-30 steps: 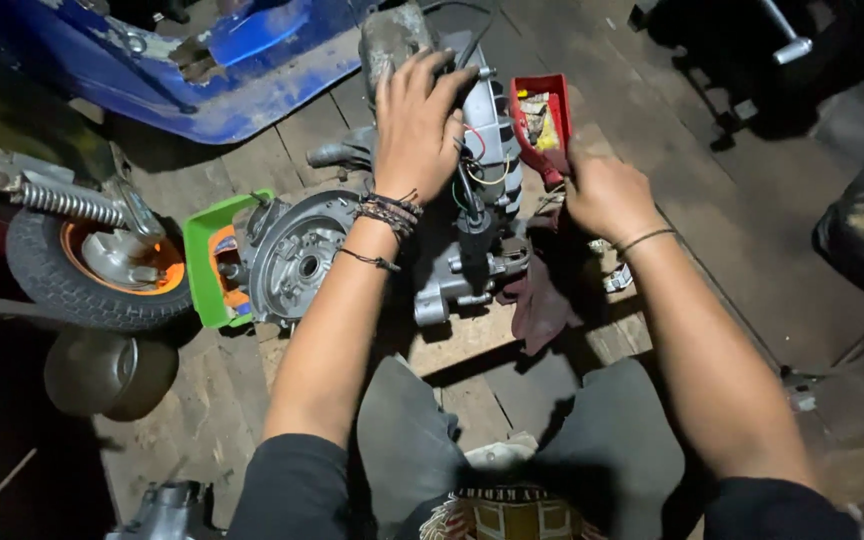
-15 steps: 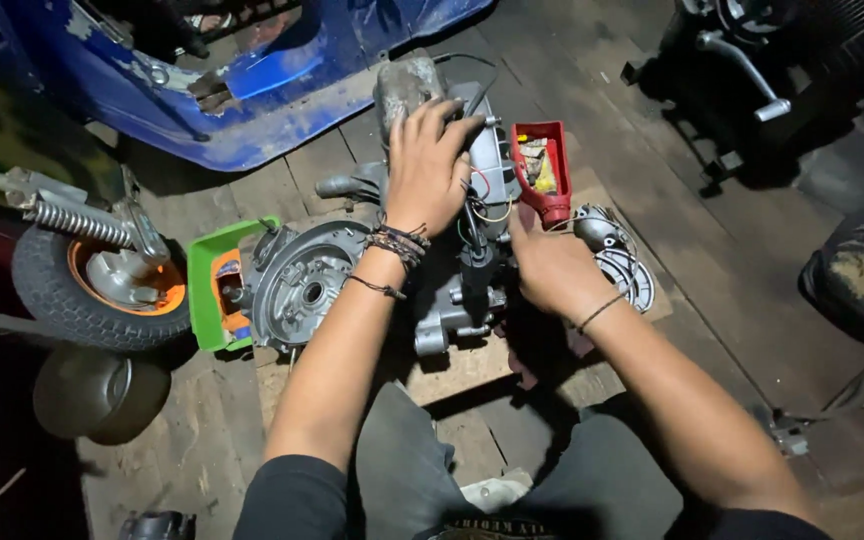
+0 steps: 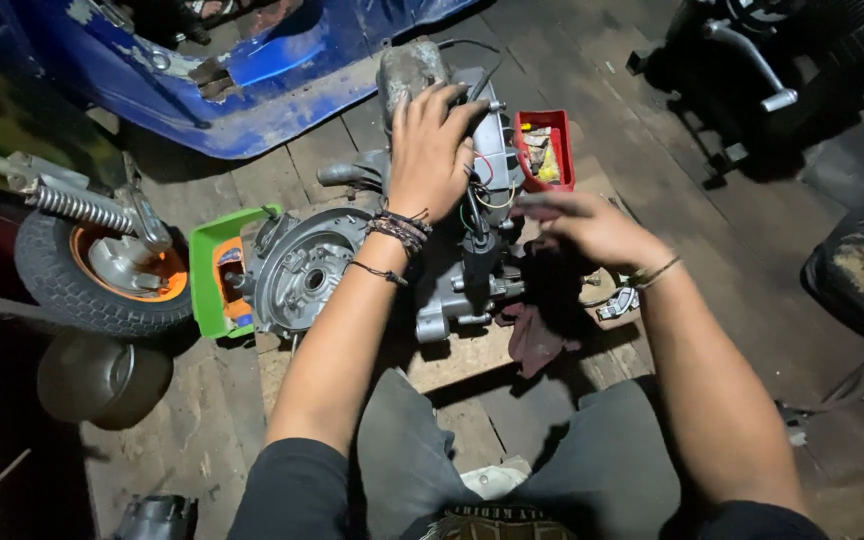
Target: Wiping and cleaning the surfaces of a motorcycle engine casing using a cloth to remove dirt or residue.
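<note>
We are kneeling on the plank floor [image 3: 202, 420] over a small engine [image 3: 422, 270], which is lying on a wooden board [image 3: 457, 355] between our knees. Our left hand [image 3: 432, 150] is lying palm down on the engine's upper casing, fingers spread flat, steadying it rather than closing on anything. Our right hand [image 3: 587, 225] is hovering just to the right of the engine, above a dark rag [image 3: 537, 335]; it is blurred, the fingers look loosely extended, and we cannot tell whether it is holding any small part.

The step in hand looks to us like bracing the engine while the right hand is working at or reaching toward its right side, near the loose wires [image 3: 482, 195]. A red tray [image 3: 544, 150] of small parts is sitting just beyond that hand, touching the engine's far edge, and a green tray [image 3: 207, 270] is sitting against the round cover [image 3: 307, 270] on the left. A wheel [image 3: 102, 270] with a spring shock is lying well to the left, and a blue body panel [image 3: 242, 80] beyond it.

The next move, we are judging, calls for keeping the left palm pressing firmly so the engine is not rocking, and for guiding the right fingers clear of the wires.
</note>
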